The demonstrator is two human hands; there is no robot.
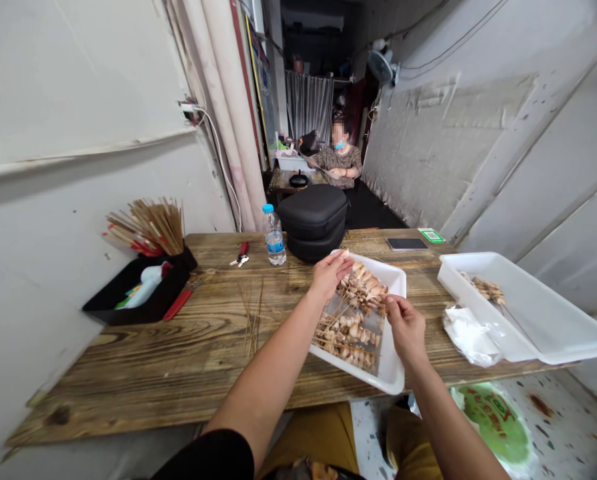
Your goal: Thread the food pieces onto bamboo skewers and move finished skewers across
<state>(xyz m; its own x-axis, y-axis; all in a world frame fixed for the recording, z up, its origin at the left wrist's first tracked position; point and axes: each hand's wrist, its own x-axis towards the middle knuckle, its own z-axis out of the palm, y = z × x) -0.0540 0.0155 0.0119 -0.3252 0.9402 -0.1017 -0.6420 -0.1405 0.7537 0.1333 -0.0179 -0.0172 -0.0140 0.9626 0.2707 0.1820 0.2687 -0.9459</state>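
Note:
A white plastic tray (397, 280) stands on the table before me, with several loaded skewers (353, 330) in it, threaded with pale brown, meat-like pieces. My left hand (331, 273) is over the tray's far left corner. Its fingers are bent together around a small pale bit at the fingertips, whose kind I cannot make out. At the tray's right side, my right hand (407, 328) has thumb and forefinger pinched at the edge of the upper skewered pieces (365, 285). What lies between those fingertips is hidden.
Left of the tray lie bare sticks (252, 313). Farther left is a black box (143, 297) with bundled sticks (151, 223). A water bottle (274, 237) and black case (313, 217) stand behind; a second white tray (543, 320) is right. A person (345, 157) sits beyond.

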